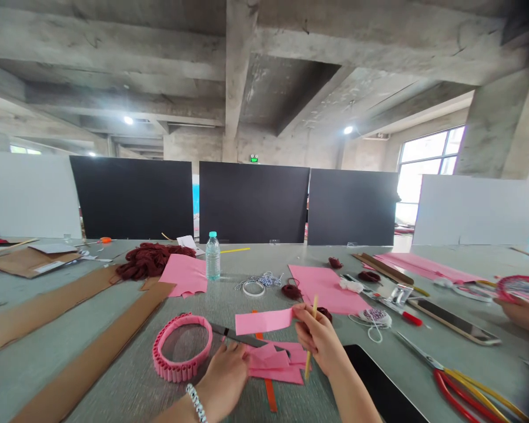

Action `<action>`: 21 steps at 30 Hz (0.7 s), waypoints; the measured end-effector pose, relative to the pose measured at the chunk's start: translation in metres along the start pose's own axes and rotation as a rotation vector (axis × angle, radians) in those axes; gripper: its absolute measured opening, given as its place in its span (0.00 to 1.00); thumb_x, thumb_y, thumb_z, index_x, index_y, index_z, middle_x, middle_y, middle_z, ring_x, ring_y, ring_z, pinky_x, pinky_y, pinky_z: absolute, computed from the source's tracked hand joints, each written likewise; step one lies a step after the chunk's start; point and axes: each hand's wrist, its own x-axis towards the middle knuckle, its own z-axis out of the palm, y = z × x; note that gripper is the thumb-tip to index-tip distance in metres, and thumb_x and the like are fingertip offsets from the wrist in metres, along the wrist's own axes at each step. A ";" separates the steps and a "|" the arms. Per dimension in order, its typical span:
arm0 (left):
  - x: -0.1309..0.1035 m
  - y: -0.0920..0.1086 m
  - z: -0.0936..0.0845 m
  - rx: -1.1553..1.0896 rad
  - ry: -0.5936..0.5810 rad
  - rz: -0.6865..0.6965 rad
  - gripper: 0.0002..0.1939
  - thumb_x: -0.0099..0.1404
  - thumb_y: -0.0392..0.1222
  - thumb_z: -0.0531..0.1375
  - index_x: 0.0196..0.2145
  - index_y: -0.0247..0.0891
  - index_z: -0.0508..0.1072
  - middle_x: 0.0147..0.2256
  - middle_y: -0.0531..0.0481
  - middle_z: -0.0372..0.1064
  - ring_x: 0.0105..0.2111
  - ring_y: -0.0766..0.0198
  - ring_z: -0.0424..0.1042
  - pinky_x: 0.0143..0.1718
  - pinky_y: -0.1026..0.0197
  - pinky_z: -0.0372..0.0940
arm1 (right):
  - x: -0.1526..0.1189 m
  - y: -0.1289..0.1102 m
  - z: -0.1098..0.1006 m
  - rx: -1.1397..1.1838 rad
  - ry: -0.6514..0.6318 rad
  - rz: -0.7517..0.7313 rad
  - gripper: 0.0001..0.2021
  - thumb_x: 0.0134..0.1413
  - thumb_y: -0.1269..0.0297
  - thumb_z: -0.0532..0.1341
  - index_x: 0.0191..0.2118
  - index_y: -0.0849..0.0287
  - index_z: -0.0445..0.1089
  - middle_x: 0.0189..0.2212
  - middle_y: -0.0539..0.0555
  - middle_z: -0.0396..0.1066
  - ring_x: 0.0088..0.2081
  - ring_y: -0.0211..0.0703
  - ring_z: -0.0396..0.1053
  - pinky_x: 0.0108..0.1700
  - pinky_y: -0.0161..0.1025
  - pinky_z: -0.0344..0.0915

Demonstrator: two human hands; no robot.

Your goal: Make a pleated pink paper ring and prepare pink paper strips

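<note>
My right hand is closed, pinching one end of a pink strip that stretches out to the left. A thin yellowish stick stands upright in the same hand. Low on the table, my left hand lies with its fingers on the left edge of a pile of pink strips; a beaded bracelet is on its wrist. Under and beside the pile are a dark ruler-like blade and an orange strip. Left of that hand sits a pink ring with a pleated outer side.
Scissors, a phone and a black tablet-like slab lie right. A water bottle, dark red yarn and pink sheets are further back. Cardboard strips lie left. Another person's hand holds a ring.
</note>
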 end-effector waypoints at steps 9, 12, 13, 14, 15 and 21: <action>-0.011 -0.005 0.021 0.116 0.164 0.024 0.16 0.60 0.33 0.48 0.45 0.38 0.64 0.47 0.44 0.62 0.47 0.52 0.59 0.46 0.50 0.56 | 0.009 0.021 0.014 -0.316 0.054 0.021 0.12 0.39 0.54 0.56 0.24 0.58 0.58 0.06 0.37 0.43 0.08 0.26 0.37 0.11 0.28 0.38; -0.014 -0.006 0.016 0.033 0.224 0.065 0.18 0.60 0.36 0.49 0.49 0.41 0.61 0.45 0.46 0.64 0.44 0.55 0.62 0.44 0.53 0.59 | 0.013 0.027 0.015 -0.476 0.096 -0.048 0.09 0.39 0.58 0.56 0.23 0.59 0.61 0.09 0.42 0.52 0.11 0.29 0.48 0.15 0.30 0.46; -0.016 -0.006 0.013 0.005 0.238 0.095 0.17 0.60 0.36 0.48 0.48 0.42 0.61 0.42 0.47 0.65 0.42 0.57 0.63 0.42 0.55 0.60 | 0.014 0.028 0.015 -0.531 0.108 -0.073 0.08 0.39 0.60 0.56 0.22 0.60 0.62 0.11 0.44 0.55 0.14 0.31 0.52 0.18 0.31 0.49; -0.018 -0.006 0.009 -0.013 0.253 0.125 0.15 0.61 0.37 0.47 0.46 0.43 0.63 0.39 0.48 0.66 0.39 0.59 0.64 0.40 0.56 0.60 | 0.014 0.029 0.015 -0.585 0.115 -0.097 0.08 0.39 0.61 0.56 0.22 0.60 0.63 0.14 0.46 0.58 0.17 0.33 0.55 0.20 0.31 0.51; -0.020 -0.005 0.005 -0.021 0.271 0.150 0.14 0.62 0.38 0.46 0.43 0.44 0.64 0.36 0.49 0.67 0.37 0.60 0.65 0.39 0.57 0.61 | 0.014 0.029 0.015 -0.636 0.113 -0.120 0.07 0.40 0.62 0.56 0.22 0.60 0.64 0.15 0.48 0.60 0.20 0.35 0.58 0.23 0.32 0.52; -0.019 -0.008 -0.002 -0.010 0.457 0.068 0.27 0.58 0.43 0.53 0.54 0.43 0.51 0.49 0.46 0.58 0.48 0.53 0.56 0.49 0.50 0.52 | 0.003 0.031 0.027 -0.825 -0.091 -0.213 0.06 0.43 0.67 0.54 0.21 0.60 0.65 0.16 0.46 0.60 0.21 0.35 0.56 0.25 0.31 0.51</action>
